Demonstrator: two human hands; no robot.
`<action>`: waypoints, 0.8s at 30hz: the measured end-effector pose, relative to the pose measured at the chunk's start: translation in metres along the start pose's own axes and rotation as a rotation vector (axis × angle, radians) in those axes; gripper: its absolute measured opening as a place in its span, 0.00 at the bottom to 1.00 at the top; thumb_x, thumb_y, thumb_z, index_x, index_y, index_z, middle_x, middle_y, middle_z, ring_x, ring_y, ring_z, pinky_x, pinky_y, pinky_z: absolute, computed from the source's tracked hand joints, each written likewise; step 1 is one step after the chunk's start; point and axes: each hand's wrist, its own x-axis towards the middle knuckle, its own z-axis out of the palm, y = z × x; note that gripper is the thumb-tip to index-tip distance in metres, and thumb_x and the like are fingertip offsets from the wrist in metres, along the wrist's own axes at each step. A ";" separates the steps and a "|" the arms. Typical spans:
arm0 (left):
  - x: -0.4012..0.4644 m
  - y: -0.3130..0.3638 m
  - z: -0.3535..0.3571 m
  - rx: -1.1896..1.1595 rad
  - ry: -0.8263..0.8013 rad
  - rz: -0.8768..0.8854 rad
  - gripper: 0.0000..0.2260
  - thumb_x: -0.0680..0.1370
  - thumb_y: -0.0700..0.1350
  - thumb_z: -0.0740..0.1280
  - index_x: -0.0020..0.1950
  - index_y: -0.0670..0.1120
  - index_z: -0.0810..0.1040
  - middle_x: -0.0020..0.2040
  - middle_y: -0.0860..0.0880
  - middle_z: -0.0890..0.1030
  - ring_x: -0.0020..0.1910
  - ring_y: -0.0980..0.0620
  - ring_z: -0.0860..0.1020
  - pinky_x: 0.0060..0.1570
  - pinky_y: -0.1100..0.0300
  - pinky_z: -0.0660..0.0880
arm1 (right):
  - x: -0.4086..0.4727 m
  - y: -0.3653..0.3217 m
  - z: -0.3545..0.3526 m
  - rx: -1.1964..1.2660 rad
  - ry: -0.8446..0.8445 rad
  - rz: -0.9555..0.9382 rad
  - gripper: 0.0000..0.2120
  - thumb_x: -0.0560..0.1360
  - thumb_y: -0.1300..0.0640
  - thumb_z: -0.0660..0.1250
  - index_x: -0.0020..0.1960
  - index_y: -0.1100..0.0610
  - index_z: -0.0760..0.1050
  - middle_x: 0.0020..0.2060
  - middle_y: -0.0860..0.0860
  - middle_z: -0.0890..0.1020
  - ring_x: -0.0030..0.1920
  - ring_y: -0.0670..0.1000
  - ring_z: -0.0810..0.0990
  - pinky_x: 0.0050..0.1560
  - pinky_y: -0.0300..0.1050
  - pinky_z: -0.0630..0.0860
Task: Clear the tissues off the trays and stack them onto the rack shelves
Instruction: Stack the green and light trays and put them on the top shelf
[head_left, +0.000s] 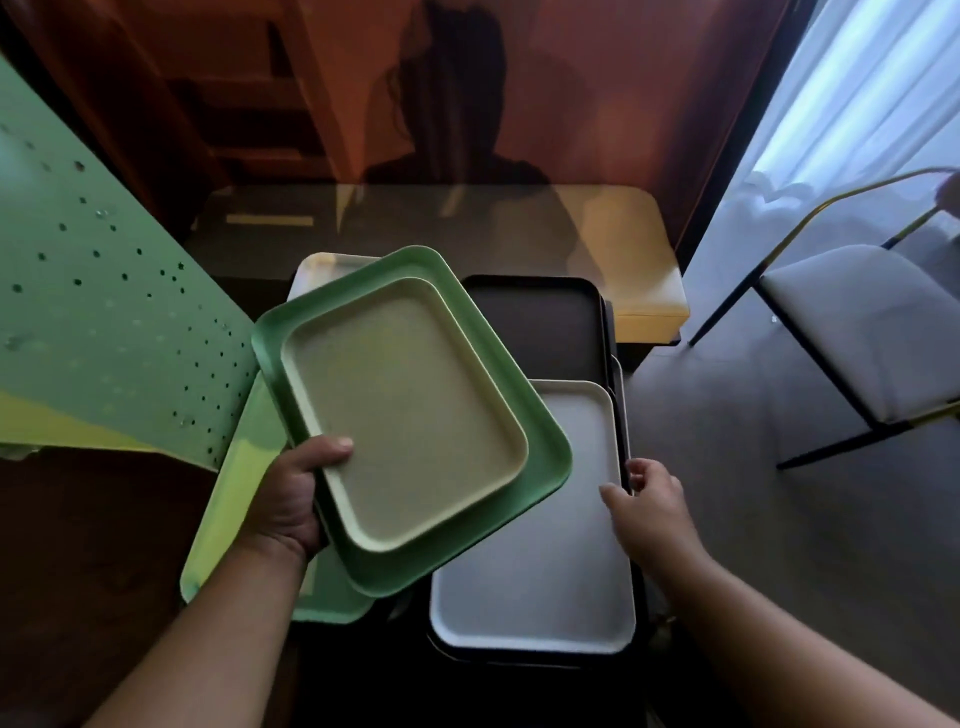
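My left hand (296, 499) grips the near left edge of a green tray (540, 447), thumb on top, and holds it lifted and tilted. A smaller cream tray (405, 410) lies nested inside it. My right hand (649, 499) pinches the right rim of a white tray (535, 597) that lies flat on a dark tray beneath. A black tray (540, 327) sits behind the white one. Another light green tray (228, 519) lies under my left arm, and a white tray's corner (317, 270) shows at the back. No tissues are visible on any tray.
A green perforated panel (104, 322) stands at the left. A glass-topped table (467, 228) and a yellow cushion (649, 291) lie beyond the trays. A white-seated chair (857, 332) with black legs stands on grey floor at the right.
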 end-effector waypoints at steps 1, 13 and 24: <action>-0.004 -0.004 -0.001 0.018 -0.006 -0.009 0.20 0.79 0.36 0.56 0.42 0.40 0.89 0.41 0.38 0.87 0.36 0.39 0.86 0.34 0.49 0.84 | 0.006 0.006 -0.001 -0.116 -0.038 0.001 0.24 0.76 0.48 0.69 0.70 0.53 0.72 0.63 0.54 0.75 0.61 0.57 0.78 0.61 0.52 0.76; -0.030 -0.036 0.016 0.245 -0.087 -0.095 0.18 0.64 0.37 0.66 0.52 0.33 0.80 0.38 0.35 0.85 0.33 0.39 0.85 0.31 0.50 0.83 | 0.021 -0.004 -0.006 0.022 -0.093 -0.019 0.11 0.76 0.56 0.60 0.37 0.57 0.75 0.32 0.53 0.78 0.36 0.57 0.77 0.38 0.49 0.76; -0.031 -0.037 0.041 0.402 -0.163 0.007 0.20 0.65 0.37 0.69 0.57 0.37 0.79 0.43 0.38 0.86 0.37 0.40 0.85 0.35 0.50 0.83 | -0.004 -0.012 -0.027 0.549 -0.170 -0.100 0.13 0.85 0.52 0.59 0.52 0.57 0.79 0.47 0.58 0.84 0.45 0.57 0.80 0.53 0.58 0.80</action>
